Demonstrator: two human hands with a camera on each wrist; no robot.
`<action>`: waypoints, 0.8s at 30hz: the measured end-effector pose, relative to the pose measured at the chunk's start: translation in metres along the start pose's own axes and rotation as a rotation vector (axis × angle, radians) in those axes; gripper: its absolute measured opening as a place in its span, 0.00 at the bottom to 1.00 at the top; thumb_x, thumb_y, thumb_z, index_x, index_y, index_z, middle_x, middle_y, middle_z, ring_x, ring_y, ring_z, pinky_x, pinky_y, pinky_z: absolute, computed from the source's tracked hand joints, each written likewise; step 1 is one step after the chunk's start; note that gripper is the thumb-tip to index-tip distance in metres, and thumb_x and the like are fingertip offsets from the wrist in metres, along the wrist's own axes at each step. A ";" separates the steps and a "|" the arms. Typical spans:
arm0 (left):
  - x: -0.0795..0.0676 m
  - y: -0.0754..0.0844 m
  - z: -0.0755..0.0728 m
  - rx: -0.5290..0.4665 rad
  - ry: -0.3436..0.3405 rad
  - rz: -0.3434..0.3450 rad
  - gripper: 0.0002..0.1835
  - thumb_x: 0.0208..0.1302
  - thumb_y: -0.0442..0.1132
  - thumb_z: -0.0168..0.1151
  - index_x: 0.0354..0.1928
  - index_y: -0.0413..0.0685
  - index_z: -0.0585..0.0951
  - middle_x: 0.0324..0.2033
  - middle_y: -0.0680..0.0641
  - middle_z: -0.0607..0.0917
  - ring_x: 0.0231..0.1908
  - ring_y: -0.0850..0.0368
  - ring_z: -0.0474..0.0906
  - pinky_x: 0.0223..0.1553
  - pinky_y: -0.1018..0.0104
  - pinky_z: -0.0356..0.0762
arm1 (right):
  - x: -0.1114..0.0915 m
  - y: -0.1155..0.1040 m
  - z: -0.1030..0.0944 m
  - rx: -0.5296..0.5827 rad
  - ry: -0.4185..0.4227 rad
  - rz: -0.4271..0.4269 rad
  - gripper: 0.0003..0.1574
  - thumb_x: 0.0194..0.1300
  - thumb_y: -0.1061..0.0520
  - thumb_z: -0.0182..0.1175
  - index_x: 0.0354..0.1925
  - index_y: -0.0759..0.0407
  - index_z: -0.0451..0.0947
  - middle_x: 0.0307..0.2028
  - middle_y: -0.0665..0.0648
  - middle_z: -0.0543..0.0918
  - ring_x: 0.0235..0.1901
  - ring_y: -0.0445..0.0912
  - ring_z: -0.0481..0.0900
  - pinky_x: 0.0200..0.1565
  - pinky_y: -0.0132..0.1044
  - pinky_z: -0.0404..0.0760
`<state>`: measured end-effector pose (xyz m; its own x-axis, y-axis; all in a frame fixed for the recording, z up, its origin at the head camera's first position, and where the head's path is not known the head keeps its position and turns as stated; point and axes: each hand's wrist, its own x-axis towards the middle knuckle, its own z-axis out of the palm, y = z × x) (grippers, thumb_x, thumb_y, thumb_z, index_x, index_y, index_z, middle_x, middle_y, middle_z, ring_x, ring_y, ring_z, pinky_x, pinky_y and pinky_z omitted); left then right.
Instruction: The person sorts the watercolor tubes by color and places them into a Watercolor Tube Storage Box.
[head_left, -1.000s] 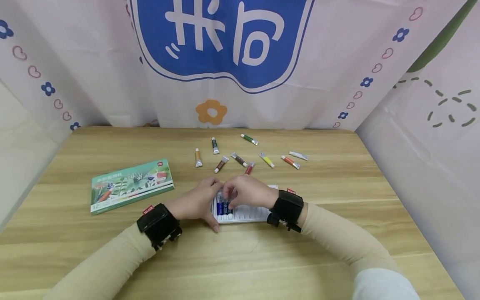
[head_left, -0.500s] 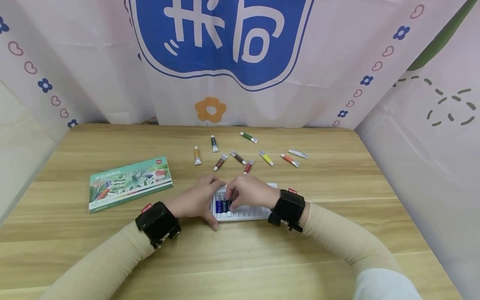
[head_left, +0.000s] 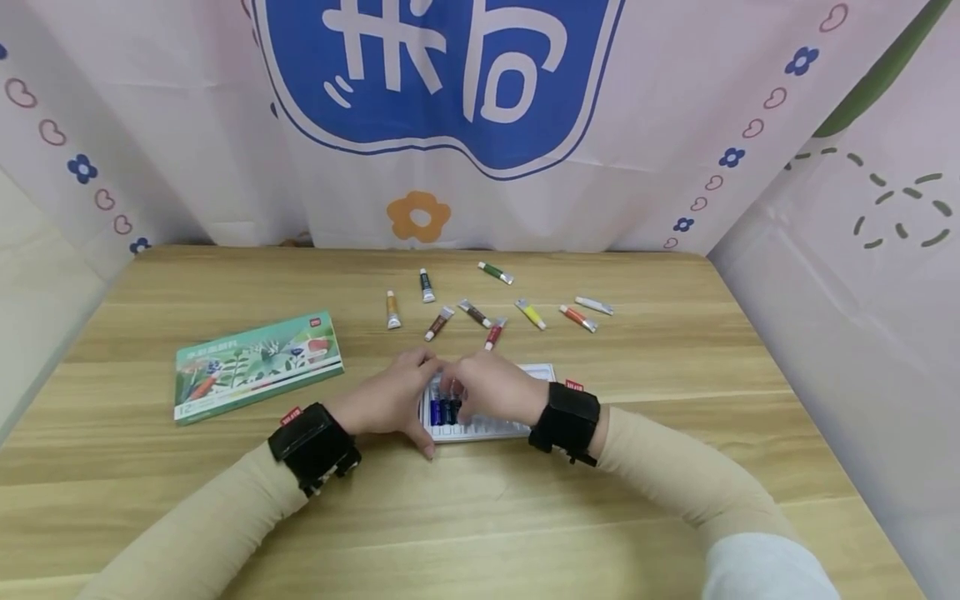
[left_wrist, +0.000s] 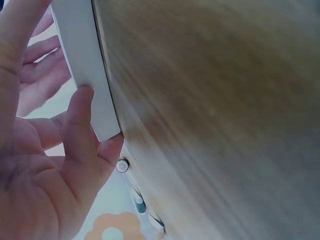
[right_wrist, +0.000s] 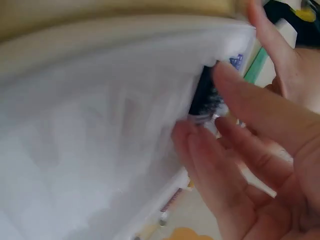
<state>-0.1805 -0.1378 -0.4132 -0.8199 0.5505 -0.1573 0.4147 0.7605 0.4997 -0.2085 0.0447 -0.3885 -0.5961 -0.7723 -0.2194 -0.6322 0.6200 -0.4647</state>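
A white tray [head_left: 491, 427] with narrow slots lies at the table's middle, blue and dark paint tubes [head_left: 437, 412] side by side in its left end. My left hand [head_left: 390, 396] grips that end, thumb at the front corner and fingers at the back; in the left wrist view its fingertips [left_wrist: 82, 100] bear on the tray's side wall. My right hand [head_left: 498, 387] reaches over the tray. In the right wrist view, its thumb and fingers pinch a dark paint tube [right_wrist: 204, 95] by its two ends, low over the slots. The head view mostly hides this tube behind the hand.
Several loose paint tubes lie behind the tray, among them a red tube [head_left: 495, 333], a yellow tube [head_left: 531, 314], an orange-red tube [head_left: 578, 318] and a green tube [head_left: 496, 272]. A green printed paint box [head_left: 258, 367] lies at the left. A printed cloth [head_left: 517, 208] hangs behind the table.
My right hand has shifted slightly left over the tray, its fingers still at the dark tubes. The left hand keeps its hold on the tray's end. The head view has tilted slightly.
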 end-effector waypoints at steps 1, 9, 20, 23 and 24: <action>0.000 0.000 0.000 0.000 0.001 0.003 0.62 0.23 0.64 0.77 0.63 0.38 0.65 0.60 0.39 0.63 0.58 0.44 0.59 0.58 0.49 0.65 | -0.001 -0.001 0.000 -0.005 0.004 0.000 0.21 0.45 0.63 0.72 0.41 0.54 0.81 0.35 0.49 0.82 0.35 0.40 0.77 0.37 0.27 0.76; 0.001 0.002 -0.002 -0.017 0.015 0.014 0.60 0.23 0.63 0.78 0.63 0.42 0.66 0.58 0.41 0.64 0.56 0.46 0.60 0.57 0.49 0.67 | -0.004 0.000 -0.002 0.001 0.015 -0.039 0.19 0.47 0.64 0.71 0.40 0.56 0.81 0.36 0.50 0.83 0.36 0.40 0.78 0.37 0.25 0.76; -0.001 0.000 0.001 -0.004 0.023 0.023 0.62 0.21 0.65 0.77 0.63 0.40 0.66 0.55 0.42 0.66 0.53 0.49 0.62 0.55 0.53 0.69 | -0.006 0.011 0.001 -0.009 0.016 -0.117 0.16 0.50 0.63 0.69 0.41 0.58 0.83 0.38 0.50 0.83 0.34 0.37 0.78 0.37 0.22 0.74; -0.001 0.000 0.001 -0.004 0.024 0.028 0.62 0.20 0.65 0.77 0.63 0.40 0.66 0.55 0.42 0.66 0.53 0.48 0.62 0.56 0.53 0.69 | -0.007 0.013 0.000 -0.012 0.013 -0.142 0.17 0.52 0.65 0.66 0.43 0.58 0.83 0.40 0.51 0.82 0.35 0.37 0.78 0.38 0.22 0.74; -0.001 0.000 0.001 -0.003 0.025 0.030 0.62 0.20 0.65 0.77 0.63 0.40 0.66 0.55 0.42 0.66 0.53 0.48 0.62 0.56 0.53 0.69 | -0.008 0.014 -0.001 -0.014 0.009 -0.151 0.17 0.52 0.65 0.66 0.43 0.58 0.83 0.41 0.51 0.82 0.36 0.37 0.77 0.38 0.22 0.74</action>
<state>-0.1796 -0.1379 -0.4143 -0.8170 0.5638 -0.1208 0.4379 0.7430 0.5062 -0.2135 0.0597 -0.3929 -0.4982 -0.8556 -0.1404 -0.7217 0.4990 -0.4797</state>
